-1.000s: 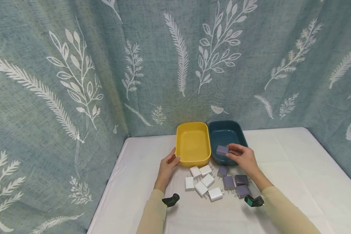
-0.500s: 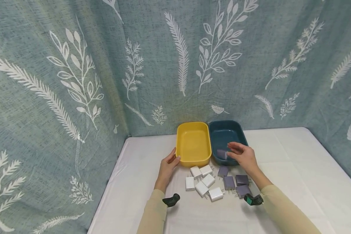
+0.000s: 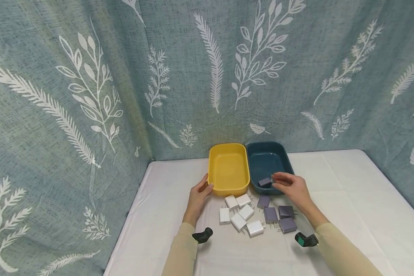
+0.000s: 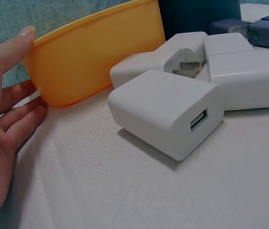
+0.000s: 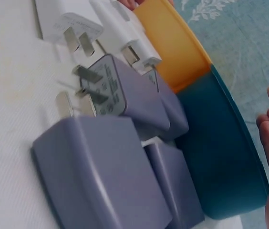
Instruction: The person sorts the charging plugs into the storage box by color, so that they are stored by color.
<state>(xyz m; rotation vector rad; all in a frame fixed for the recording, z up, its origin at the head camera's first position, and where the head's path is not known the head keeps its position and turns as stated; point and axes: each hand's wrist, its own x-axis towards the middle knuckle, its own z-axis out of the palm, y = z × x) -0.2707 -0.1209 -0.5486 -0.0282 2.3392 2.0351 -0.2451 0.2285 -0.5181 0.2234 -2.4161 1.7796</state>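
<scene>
My left hand [image 3: 196,199] rests at the near left corner of a yellow bin [image 3: 212,168]. In the left wrist view its thumb [image 4: 17,45] touches the rim, with the other fingers lower along the outer wall. Over the near right side of a dark blue bin [image 3: 289,163] is my right hand [image 3: 293,186], fingers loosely bent and holding nothing that I can see. A purple plug charger [image 3: 265,182] lies in that bin, just left of the right fingertips. Several purple chargers [image 3: 270,215] and several white chargers [image 3: 238,222] lie on the table before the bins.
Both bins stand side by side at the back of a white-covered table [image 3: 334,191]. A leaf-patterned curtain [image 3: 179,88] hangs behind and to the sides. Each wrist carries a small black camera, the left camera [image 3: 202,235] and right camera [image 3: 306,240].
My right hand has lowered the purple charger into the blue bin, let it go and drawn back slightly to the right. The left hand stays at the yellow bin.
</scene>
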